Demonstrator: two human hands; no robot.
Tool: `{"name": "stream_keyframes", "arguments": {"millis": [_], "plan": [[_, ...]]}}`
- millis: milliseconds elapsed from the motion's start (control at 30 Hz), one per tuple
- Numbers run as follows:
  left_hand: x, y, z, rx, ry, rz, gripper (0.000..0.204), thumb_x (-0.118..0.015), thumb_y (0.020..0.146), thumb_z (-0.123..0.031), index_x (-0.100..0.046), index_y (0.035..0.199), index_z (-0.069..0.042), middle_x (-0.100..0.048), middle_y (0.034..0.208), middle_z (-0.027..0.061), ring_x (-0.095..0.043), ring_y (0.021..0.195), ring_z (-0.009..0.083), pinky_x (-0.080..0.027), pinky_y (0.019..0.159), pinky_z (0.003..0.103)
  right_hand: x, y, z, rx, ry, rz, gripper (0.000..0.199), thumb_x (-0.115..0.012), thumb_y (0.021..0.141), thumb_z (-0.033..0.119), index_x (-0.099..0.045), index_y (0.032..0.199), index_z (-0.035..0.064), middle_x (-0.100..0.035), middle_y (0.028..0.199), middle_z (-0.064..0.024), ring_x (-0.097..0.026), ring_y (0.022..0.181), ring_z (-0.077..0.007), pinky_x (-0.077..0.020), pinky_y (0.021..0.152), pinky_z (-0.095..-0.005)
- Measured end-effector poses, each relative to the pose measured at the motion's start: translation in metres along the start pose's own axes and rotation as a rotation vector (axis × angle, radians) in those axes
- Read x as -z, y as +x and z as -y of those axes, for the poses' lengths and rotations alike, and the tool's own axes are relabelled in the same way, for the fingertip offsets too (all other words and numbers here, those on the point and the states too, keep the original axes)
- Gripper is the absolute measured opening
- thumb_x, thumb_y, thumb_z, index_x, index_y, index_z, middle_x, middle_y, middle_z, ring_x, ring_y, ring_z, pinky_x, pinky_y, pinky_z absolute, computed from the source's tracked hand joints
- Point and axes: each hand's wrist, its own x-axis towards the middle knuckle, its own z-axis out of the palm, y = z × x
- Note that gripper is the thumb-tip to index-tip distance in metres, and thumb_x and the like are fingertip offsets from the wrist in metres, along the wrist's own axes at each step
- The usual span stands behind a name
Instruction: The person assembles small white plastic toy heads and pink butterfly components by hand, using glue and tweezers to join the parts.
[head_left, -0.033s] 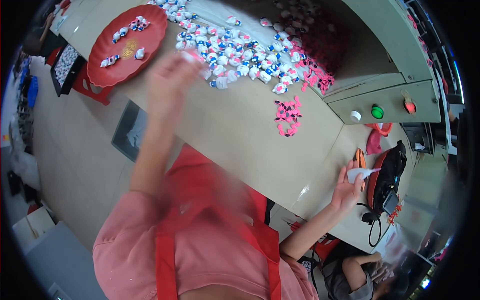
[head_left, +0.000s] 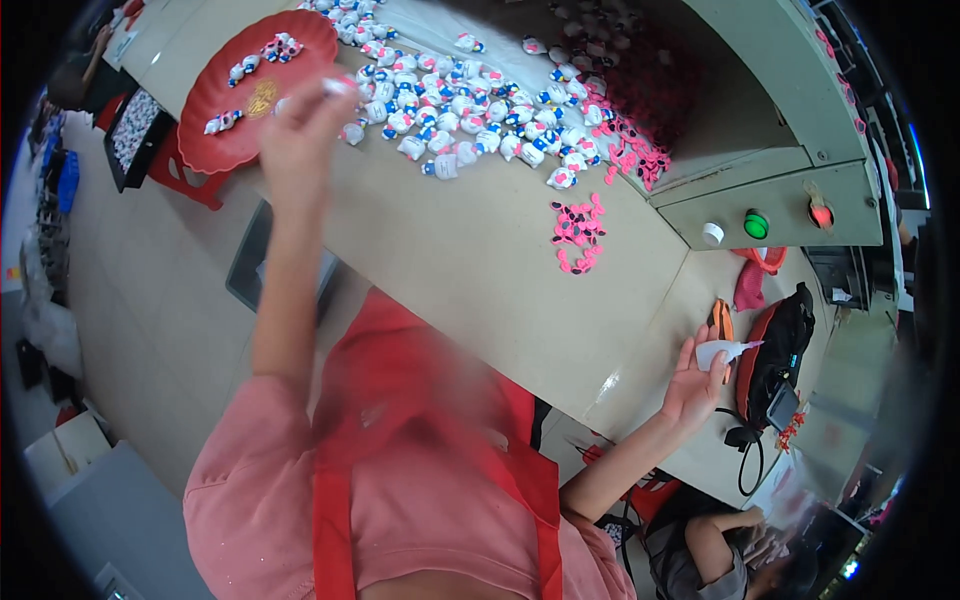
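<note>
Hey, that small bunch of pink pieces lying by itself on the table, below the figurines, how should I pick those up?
Pinch the pink pieces from straight above, one at a time by their edges. They look flat and lie loosely on the table, with bare surface around them and nothing to hook under.

left hand (head_left: 300, 135) pinches small white figure (head_left: 335, 87) | right hand (head_left: 692, 385) holds white tube (head_left: 722, 351)

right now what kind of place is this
Likely a small factory assembly bench: a heap of identical little white figurines, loose pink pieces, and a machine panel with green and red buttons.
</note>
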Motion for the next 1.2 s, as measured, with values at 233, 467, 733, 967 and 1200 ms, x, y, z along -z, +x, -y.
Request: {"name": "stream_keyframes", "arguments": {"millis": [233, 467, 733, 967, 1200], "plan": [[-0.043, -0.043, 0.023, -0.617, 0.791, 0.460, 0.023, -0.065, 0.071, -0.001, -0.065, 0.094, -0.004, -0.058, 0.098, 0.0103, -0.057, 0.086, 0.0264, -0.046, 0.076, 0.032, -0.079, -0.037, -0.033, 0.029, -0.031, 0.110, 0.043, -0.054, 0.086, 0.012, -0.039, 0.125, 0.0030, -0.054, 0.111, -0.0163, -0.057, 0.086, -0.0196, -0.0479, 0.066, -0.0290], [-0.042, -0.044, 0.019, -0.079, 0.273, 0.433, 0.024, -0.059, 0.078, 0.002, -0.062, 0.102, -0.002, -0.059, 0.104, 0.0075, -0.058, 0.083, 0.0165, -0.049, 0.070, 0.028, -0.095, -0.067, -0.038, 0.008, -0.225, 0.281, 0.035, -0.059, 0.081, 0.006, -0.048, 0.113, -0.0033, -0.061, 0.091, -0.0195, -0.059, 0.066, -0.0161, -0.0460, 0.059, -0.0250], [-0.090, -0.120, -0.016, 0.878, -0.870, 0.724, 0.038, -0.057, 0.083, -0.003, -0.048, 0.119, 0.001, -0.057, 0.110, 0.0127, -0.058, 0.100, 0.0256, -0.049, 0.084, 0.033, -0.124, -0.114, -0.040, 0.615, -0.447, 0.180, 0.039, -0.064, 0.073, 0.024, -0.050, 0.097, -0.0029, -0.055, 0.080, -0.0099, -0.050, 0.067, -0.0142, -0.0408, 0.061, -0.0240], [-0.096, -0.131, -0.025, 0.506, -0.609, 0.620, 0.039, -0.059, 0.079, 0.003, -0.048, 0.116, 0.003, -0.054, 0.114, 0.0160, -0.058, 0.101, 0.0278, -0.048, 0.088, 0.037, -0.119, -0.108, -0.023, 0.851, -0.726, 0.503, 0.028, -0.054, 0.066, -0.009, -0.050, 0.093, -0.0030, -0.057, 0.065, -0.0114, -0.046, 0.046, -0.0140, -0.0356, 0.041, -0.0226], [-0.093, -0.130, -0.028, 0.526, -0.602, 0.644, 0.037, -0.059, 0.079, 0.004, -0.048, 0.114, 0.003, -0.052, 0.117, 0.0175, -0.056, 0.103, 0.0294, -0.047, 0.090, 0.038, -0.123, -0.104, -0.025, 0.846, -0.709, 0.500, 0.027, -0.055, 0.066, -0.009, -0.051, 0.091, -0.0026, -0.058, 0.066, -0.0112, -0.047, 0.047, -0.0135, -0.0365, 0.042, -0.0227]]}}
